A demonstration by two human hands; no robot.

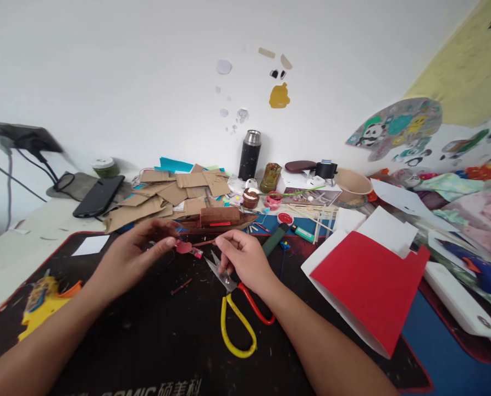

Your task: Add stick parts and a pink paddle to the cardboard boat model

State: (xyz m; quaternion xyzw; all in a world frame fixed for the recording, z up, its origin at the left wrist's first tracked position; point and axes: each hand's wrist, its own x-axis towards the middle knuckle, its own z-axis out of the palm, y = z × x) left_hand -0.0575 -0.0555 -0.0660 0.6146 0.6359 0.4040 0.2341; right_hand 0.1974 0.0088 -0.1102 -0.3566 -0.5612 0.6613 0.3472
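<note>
Scissors (237, 305), one pair, lay on the black desk mat (154, 341), long axis running blades-away, yellow and red handles nearest the person. Right hand (245, 258) rested over the blades, fingers curled together. Left hand (136, 250) pinched one small red paper piece (183, 247) at its fingertips.

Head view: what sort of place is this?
Probably a home craft desk: cardboard scraps piled by the wall, scissors and a red paper sheet on a dark desk mat, cartoon stickers on the wall.
</note>
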